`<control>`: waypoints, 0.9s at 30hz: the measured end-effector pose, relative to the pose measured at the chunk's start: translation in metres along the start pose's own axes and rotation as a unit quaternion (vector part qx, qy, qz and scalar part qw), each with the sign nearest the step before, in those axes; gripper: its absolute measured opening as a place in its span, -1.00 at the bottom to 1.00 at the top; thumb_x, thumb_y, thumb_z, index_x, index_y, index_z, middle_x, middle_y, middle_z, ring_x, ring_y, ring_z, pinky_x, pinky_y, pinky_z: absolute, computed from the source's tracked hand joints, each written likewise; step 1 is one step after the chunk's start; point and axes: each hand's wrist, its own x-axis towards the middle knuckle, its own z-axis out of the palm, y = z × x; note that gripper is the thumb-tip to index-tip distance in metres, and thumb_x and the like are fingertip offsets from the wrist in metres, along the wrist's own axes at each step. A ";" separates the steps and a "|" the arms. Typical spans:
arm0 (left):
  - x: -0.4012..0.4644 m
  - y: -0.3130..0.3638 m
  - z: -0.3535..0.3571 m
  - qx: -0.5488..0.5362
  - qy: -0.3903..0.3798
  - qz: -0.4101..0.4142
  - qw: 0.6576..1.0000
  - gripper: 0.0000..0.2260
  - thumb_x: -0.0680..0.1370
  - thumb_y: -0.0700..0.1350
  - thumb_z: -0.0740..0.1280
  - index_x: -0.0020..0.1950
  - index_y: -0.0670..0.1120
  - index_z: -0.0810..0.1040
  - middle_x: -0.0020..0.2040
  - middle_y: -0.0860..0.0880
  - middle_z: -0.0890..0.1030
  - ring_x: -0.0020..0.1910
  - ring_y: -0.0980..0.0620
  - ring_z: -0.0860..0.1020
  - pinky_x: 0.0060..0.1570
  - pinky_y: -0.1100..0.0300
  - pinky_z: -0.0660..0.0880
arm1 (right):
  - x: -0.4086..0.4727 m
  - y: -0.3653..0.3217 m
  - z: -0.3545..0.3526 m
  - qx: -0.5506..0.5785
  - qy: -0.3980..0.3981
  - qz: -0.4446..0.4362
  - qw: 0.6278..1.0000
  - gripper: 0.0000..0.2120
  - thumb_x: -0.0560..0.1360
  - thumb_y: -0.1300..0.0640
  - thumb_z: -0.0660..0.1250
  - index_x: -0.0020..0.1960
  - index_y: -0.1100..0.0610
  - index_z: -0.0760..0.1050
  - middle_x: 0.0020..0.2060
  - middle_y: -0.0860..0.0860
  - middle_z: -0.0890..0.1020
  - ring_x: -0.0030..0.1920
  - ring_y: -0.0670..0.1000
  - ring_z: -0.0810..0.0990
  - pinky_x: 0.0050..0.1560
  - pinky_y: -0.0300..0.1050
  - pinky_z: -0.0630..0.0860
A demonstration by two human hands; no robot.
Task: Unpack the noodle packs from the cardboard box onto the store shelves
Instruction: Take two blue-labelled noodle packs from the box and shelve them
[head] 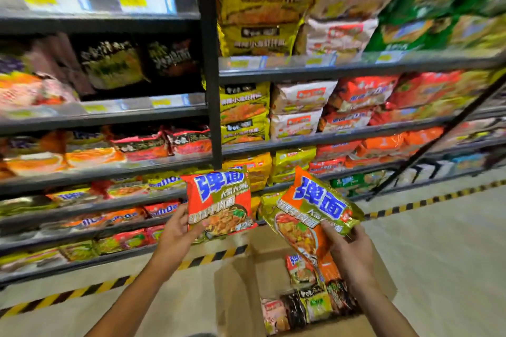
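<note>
My left hand (178, 232) grips the lower left edge of an orange noodle pack (220, 200) with blue lettering, held upright in front of the shelves. My right hand (347, 249) holds a second orange and gold noodle pack (309, 213), tilted to the right, above the open cardboard box (241, 290). Several more noodle packs (306, 298) stand in the box's right part on the floor. The dark metal store shelves (109, 115) ahead are full of noodle packs.
A black upright post (209, 63) splits the shelving into a left and a right bay. Yellow and black hazard tape (68, 293) runs along the floor at the shelf base. Pale floor (443, 254) stretches to the right of the box.
</note>
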 end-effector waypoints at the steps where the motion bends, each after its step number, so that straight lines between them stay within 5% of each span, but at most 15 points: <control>1: -0.011 0.006 -0.005 0.001 0.007 0.004 1.000 -0.68 0.51 -0.22 0.44 0.11 0.14 0.48 -0.04 0.19 0.69 -0.06 0.32 0.63 -0.03 0.27 0.54 | -0.007 -0.004 -0.002 0.001 -0.006 -0.004 1.000 -0.73 0.43 0.11 0.54 0.08 0.10 0.57 -0.10 0.01 0.74 -0.16 -0.03 0.73 -0.20 -0.15 0.66; 5: -0.055 0.027 -0.019 -0.008 0.023 0.031 0.999 -0.63 0.50 -0.16 0.46 0.25 0.09 0.47 0.11 0.07 0.66 0.07 0.19 0.63 0.00 0.27 0.52 | -0.029 -0.021 -0.012 0.027 -0.023 -0.031 0.999 -0.75 0.41 0.14 0.55 0.05 0.08 0.59 -0.14 0.00 0.75 -0.11 0.04 0.74 -0.16 -0.08 0.69; 9: -0.104 0.050 -0.028 -0.010 0.057 0.057 0.997 -0.64 0.52 -0.17 0.44 0.25 0.07 0.46 0.13 0.03 0.65 0.11 0.11 0.63 0.12 0.10 0.57 | -0.060 -0.043 -0.024 0.053 -0.049 -0.069 0.995 -0.78 0.44 0.22 0.52 0.06 0.11 0.59 -0.15 -0.05 0.73 -0.20 -0.19 0.70 -0.28 -0.36 0.58; 12: -0.136 0.067 -0.039 0.005 0.070 0.076 0.995 -0.60 0.53 -0.14 0.43 0.33 0.04 0.43 0.16 0.04 0.64 0.12 0.14 0.62 0.04 0.21 0.57 | -0.075 -0.063 -0.028 0.064 -0.070 -0.092 0.991 -0.76 0.44 0.24 0.51 0.08 0.15 0.57 -0.12 -0.04 0.69 -0.28 -0.29 0.66 -0.35 -0.43 0.52; 16: -0.172 0.079 -0.069 0.014 0.104 0.092 0.990 -0.56 0.50 -0.05 0.45 0.35 0.07 0.43 0.21 0.06 0.62 0.19 0.14 0.58 0.11 0.17 0.53 | -0.094 -0.084 -0.018 0.063 -0.103 -0.126 0.985 -0.75 0.45 0.20 0.51 0.10 0.12 0.58 -0.09 -0.05 0.70 -0.24 -0.26 0.68 -0.31 -0.38 0.56; 21: -0.212 0.091 -0.124 0.014 0.150 0.108 0.983 -0.49 0.48 0.00 0.47 0.38 0.08 0.40 0.19 0.07 0.63 0.19 0.14 0.58 0.16 0.14 0.52 | -0.131 -0.115 0.020 0.060 -0.131 -0.149 0.978 -0.77 0.42 0.11 0.53 0.03 0.11 0.59 -0.12 -0.03 0.71 -0.16 -0.04 0.69 -0.12 -0.05 0.61; 27: -0.237 0.108 -0.215 -0.004 0.180 0.147 0.972 -0.64 0.50 -0.08 0.45 0.25 0.12 0.46 0.10 0.07 0.67 0.06 0.22 0.63 -0.02 0.29 0.53 | -0.184 -0.161 0.087 0.069 -0.176 -0.139 0.972 -0.79 0.44 0.19 0.51 0.04 0.15 0.57 -0.15 -0.04 0.68 -0.35 -0.26 0.65 -0.43 -0.40 0.48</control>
